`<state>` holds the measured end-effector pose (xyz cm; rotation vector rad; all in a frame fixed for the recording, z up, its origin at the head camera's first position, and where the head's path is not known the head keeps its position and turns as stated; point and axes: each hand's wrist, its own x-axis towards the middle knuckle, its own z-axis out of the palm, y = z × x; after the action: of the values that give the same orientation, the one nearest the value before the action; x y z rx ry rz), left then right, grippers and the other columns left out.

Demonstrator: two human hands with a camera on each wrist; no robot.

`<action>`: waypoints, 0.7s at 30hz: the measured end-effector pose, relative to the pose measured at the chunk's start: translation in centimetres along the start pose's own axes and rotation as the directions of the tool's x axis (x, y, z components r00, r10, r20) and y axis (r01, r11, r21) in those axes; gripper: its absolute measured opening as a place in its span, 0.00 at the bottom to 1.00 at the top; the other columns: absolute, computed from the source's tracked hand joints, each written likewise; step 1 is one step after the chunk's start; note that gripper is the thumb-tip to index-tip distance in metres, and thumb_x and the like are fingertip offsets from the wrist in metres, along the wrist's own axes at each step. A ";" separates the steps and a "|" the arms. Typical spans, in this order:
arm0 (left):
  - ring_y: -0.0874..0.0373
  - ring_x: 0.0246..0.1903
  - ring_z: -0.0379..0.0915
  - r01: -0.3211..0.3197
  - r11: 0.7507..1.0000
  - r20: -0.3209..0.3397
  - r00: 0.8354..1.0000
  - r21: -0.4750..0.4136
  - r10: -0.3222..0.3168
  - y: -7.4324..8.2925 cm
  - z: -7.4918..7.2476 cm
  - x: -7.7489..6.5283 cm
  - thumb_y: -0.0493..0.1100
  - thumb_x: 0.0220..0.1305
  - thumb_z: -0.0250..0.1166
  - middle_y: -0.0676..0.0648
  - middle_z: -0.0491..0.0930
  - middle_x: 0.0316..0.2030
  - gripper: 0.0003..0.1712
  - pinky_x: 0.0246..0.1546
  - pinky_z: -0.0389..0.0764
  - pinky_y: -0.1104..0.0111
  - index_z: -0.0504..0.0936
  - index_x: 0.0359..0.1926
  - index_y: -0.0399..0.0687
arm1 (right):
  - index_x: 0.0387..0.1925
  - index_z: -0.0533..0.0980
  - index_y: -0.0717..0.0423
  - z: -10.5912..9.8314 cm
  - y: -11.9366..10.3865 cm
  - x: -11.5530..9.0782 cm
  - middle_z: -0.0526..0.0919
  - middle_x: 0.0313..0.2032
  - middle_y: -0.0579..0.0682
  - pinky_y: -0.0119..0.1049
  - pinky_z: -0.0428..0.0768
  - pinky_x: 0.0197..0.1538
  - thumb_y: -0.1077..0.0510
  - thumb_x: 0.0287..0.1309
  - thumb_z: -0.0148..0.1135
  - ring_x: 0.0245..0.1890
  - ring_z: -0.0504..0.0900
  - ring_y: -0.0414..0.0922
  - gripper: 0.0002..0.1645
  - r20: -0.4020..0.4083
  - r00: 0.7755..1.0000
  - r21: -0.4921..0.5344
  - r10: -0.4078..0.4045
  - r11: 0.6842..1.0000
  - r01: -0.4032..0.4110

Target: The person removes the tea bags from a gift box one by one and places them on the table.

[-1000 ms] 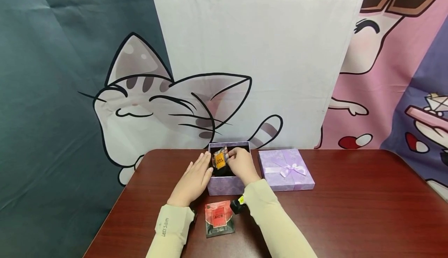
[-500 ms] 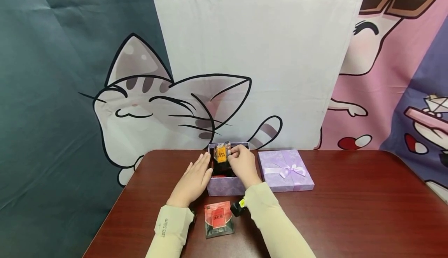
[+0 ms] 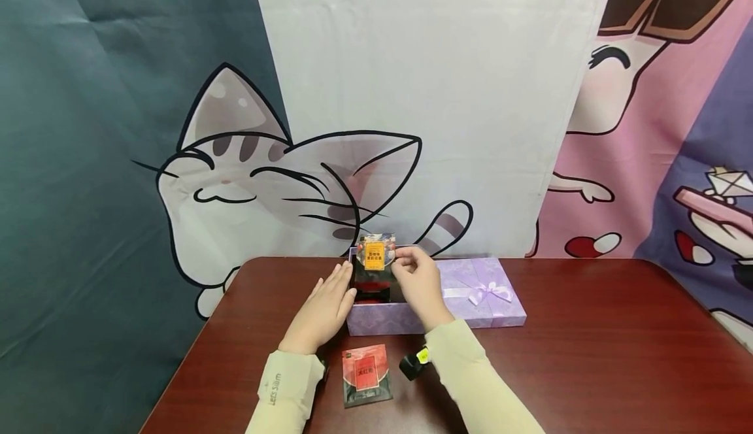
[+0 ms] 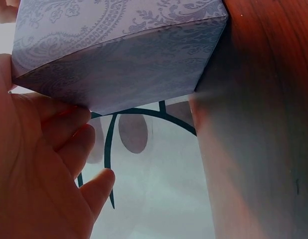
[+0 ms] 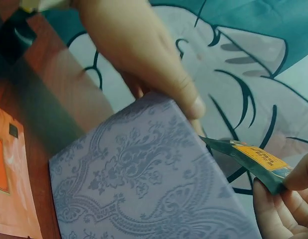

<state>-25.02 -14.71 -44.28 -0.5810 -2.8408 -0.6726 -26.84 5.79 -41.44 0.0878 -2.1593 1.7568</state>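
Note:
My right hand (image 3: pixel 420 285) pinches the right edge of a dark sachet with a yellow label (image 3: pixel 374 255), held upright over the open purple box (image 3: pixel 385 319). In the right wrist view, thumb and fingers grip a corner of that sachet (image 5: pixel 258 162) above the rim. My left hand (image 3: pixel 320 306) rests with straight fingers against the box's left side; the left wrist view has its palm (image 4: pixel 39 164) along the patterned wall (image 4: pixel 119 59). Inside the box, something dark and red (image 3: pixel 373 295) shows below the raised sachet; the rest is hidden.
A red and dark green sachet (image 3: pixel 367 375) lies flat on the brown table (image 3: pixel 588 355) in front of the box. To the right of the box lies the purple lid (image 3: pixel 482 290) with its ribbon bow. A cat-printed curtain (image 3: pixel 459 94) hangs behind the table.
My right hand has raised the yellow-labelled sachet out of the box, and it now stands straighter, above the rim. The left hand has stayed against the box.

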 end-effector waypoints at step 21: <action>0.50 0.77 0.48 -0.008 1.000 -0.008 1.000 0.001 0.008 0.0 0.1 -0.2 0.51 0.81 0.49 0.44 0.55 0.78 0.34 0.76 0.51 0.48 0.57 0.78 0.41 | 0.45 0.75 0.76 -5.2 0.6 -6.2 0.81 0.34 0.51 0.30 0.83 0.34 0.76 0.58 0.58 0.32 0.80 0.40 0.12 0.229 0.949 0.412 0.218 0.861 -0.298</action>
<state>-24.86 -14.77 -44.39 -0.5878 -2.8299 -0.6701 -19.99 9.83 -43.09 0.0688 -1.9073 2.4625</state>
